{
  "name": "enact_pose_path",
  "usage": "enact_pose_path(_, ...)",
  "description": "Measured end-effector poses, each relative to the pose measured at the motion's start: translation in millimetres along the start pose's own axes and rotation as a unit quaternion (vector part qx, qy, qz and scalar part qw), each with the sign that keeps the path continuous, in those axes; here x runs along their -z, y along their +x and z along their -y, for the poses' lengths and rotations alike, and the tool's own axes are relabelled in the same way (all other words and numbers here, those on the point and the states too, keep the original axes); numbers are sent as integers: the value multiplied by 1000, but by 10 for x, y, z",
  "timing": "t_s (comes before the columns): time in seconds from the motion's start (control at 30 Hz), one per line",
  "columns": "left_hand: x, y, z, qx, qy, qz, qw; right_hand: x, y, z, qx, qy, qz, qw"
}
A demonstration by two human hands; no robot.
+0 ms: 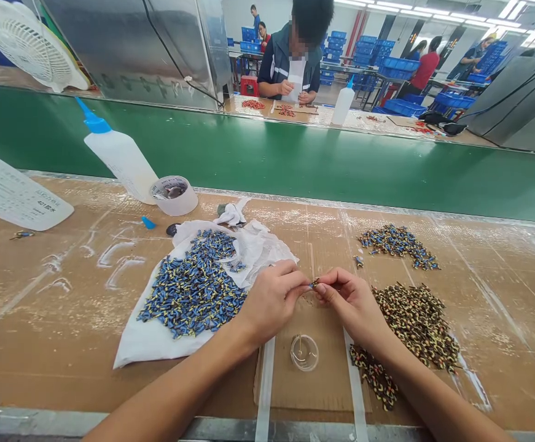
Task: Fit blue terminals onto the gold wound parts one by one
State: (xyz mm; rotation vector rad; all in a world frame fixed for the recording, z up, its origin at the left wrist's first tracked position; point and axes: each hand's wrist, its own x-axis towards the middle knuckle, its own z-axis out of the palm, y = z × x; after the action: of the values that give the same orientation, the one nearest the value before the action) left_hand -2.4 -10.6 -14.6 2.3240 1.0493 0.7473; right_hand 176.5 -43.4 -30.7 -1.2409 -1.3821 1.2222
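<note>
My left hand (pixel 274 301) pinches a tiny blue piece (pixel 312 285) between thumb and forefinger. Fingertip to fingertip with it, my right hand (pixel 352 304) pinches a small dark piece whose details are mostly hidden. Beside my left hand, a heap of blue-and-yellow pieces (pixel 193 285) lies on a white plastic bag (pixel 156 353). To the right of my right hand is a pile of black-and-yellow pieces (pixel 414 322), and part of it reaches under my wrist. Below both hands, a small clear cup (pixel 304 353) with a thin pin-like thing in it stands on a cardboard sheet (pixel 313 393).
A smaller pile of blue, black and yellow pieces (pixel 398 242) sits at the back right. Squeeze bottle (pixel 120 159), tape roll (pixel 175 195) and a lying bottle (pixel 13 190) are at the back left. Beyond the green belt (pixel 267 159), a person (pixel 290 61) works seated.
</note>
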Motion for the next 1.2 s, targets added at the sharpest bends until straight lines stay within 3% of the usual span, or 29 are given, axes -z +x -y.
enact_pose_path(0.27, -29, -24, -41, -8, 1, -14, 1000, -90, -38, -15, 30, 14, -29, 999)
enact_pose_path(0.5, 14, -30, -54, -18, 46, 22, 999, -75, -64, -52, 48, -53, -8, 997)
enact_pose_path(0.73, 98, -7, -39, -5, -8, 78, 997, -49, -80, -75, 69, -110, 27, 991)
enact_pose_path(0.93, 100, 4, -47, 39, -66, 74, 994, -78, -104, -104, 82, -110, 16, 990)
enact_pose_path(1.2, 75, 3, -32, 23, -42, 78, 996, -77, -92, -137, 79, -97, 19, 992)
